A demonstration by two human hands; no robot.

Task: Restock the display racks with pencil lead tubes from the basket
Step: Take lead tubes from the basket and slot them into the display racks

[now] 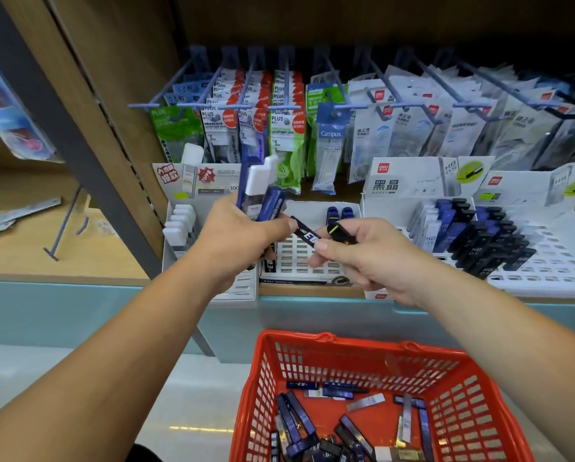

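My left hand [242, 236] grips a bunch of lead tubes [261, 188], blue and white-capped, fanned upward in front of the shelf. My right hand [359, 253] pinches a black lead tube [307, 233] by one end, and the left thumb touches its other end. A black and yellow piece [341, 233] sits under my right fingers. Both hands hover over the middle white display rack [299, 258], which holds two blue tubes [339, 213] at the back. The red basket [356, 355] below holds several loose tubes [299, 418].
A left rack [179, 228] holds white-capped tubes. The right racks [546, 261] hold several blue and black tubes. Hanging packets [279, 128] fill pegs above. A dark shelf post [89, 155] slants at left, next to a wooden shelf [79, 248].
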